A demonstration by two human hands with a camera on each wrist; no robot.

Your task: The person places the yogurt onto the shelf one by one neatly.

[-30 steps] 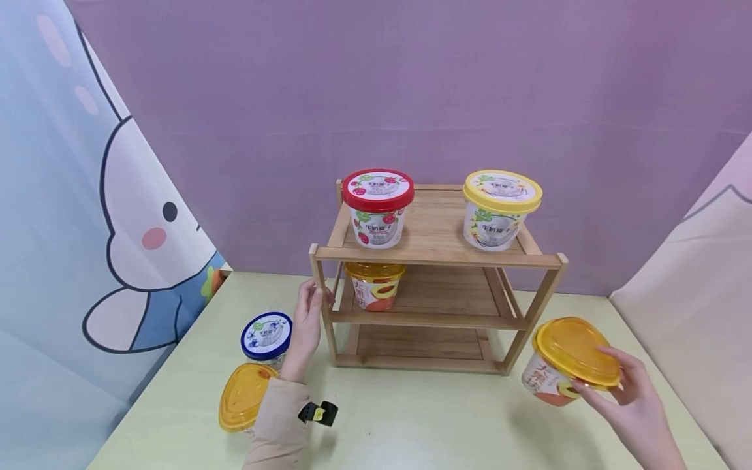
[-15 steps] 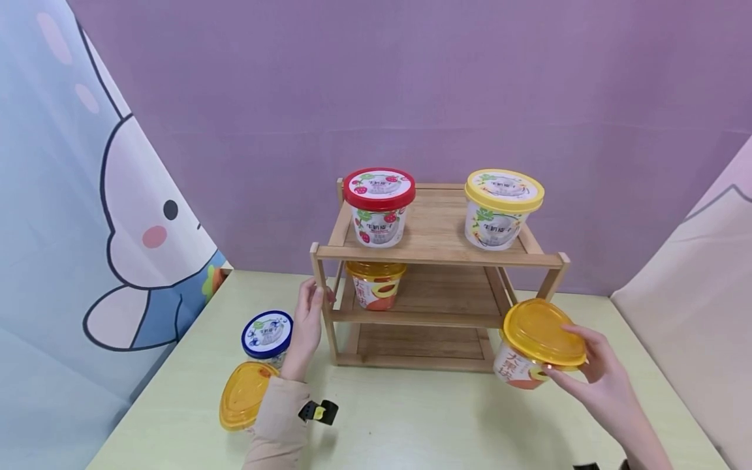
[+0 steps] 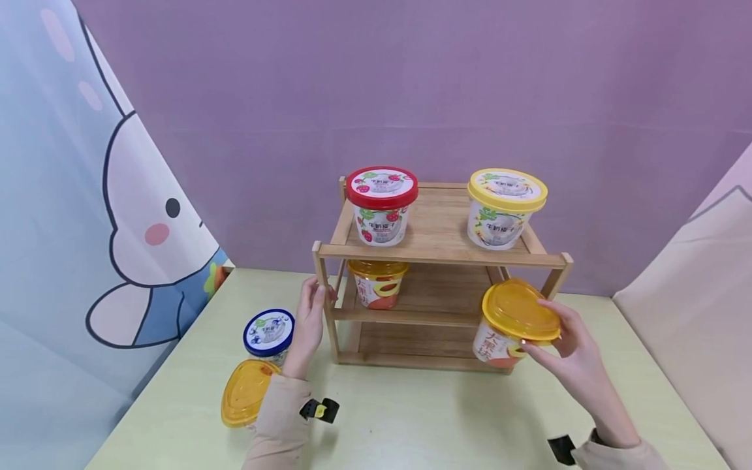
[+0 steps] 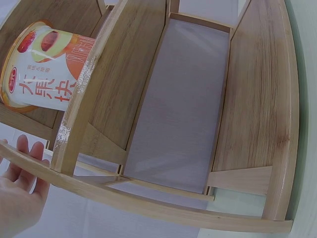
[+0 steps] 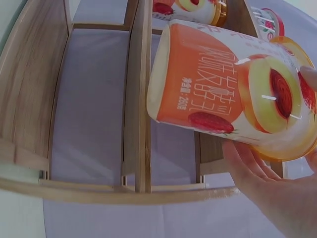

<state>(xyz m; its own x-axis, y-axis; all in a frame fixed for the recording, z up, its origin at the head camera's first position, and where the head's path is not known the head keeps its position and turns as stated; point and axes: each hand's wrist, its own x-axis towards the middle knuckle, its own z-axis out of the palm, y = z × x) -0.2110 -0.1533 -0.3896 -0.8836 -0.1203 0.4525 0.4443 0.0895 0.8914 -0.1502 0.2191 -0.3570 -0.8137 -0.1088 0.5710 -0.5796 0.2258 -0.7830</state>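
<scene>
My right hand (image 3: 578, 359) grips a yogurt cup (image 3: 492, 343) with an amber lid and peach pictures. The cup is tilted, in front of the right end of the middle shelf. In the right wrist view, fingers pass under the cup (image 5: 213, 84) near its lid. My left hand (image 3: 307, 326) holds the front left post of the wooden shelf rack (image 3: 440, 225), and its fingers show behind that post in the left wrist view. A matching yogurt cup (image 3: 377, 292) stands at the left of the middle shelf.
On the top shelf stand a red-lidded tub (image 3: 382, 224) at left and a yellow-lidded tub (image 3: 496, 225) at right. A blue-lidded tub (image 3: 269, 333) and another amber-lidded cup (image 3: 249, 391) are on the table left of the rack, the latter partly behind my left sleeve.
My right hand has carried the yogurt cup leftward and up the view, from the rack's right side to in front of its right end. My left hand keeps its place on the post.
</scene>
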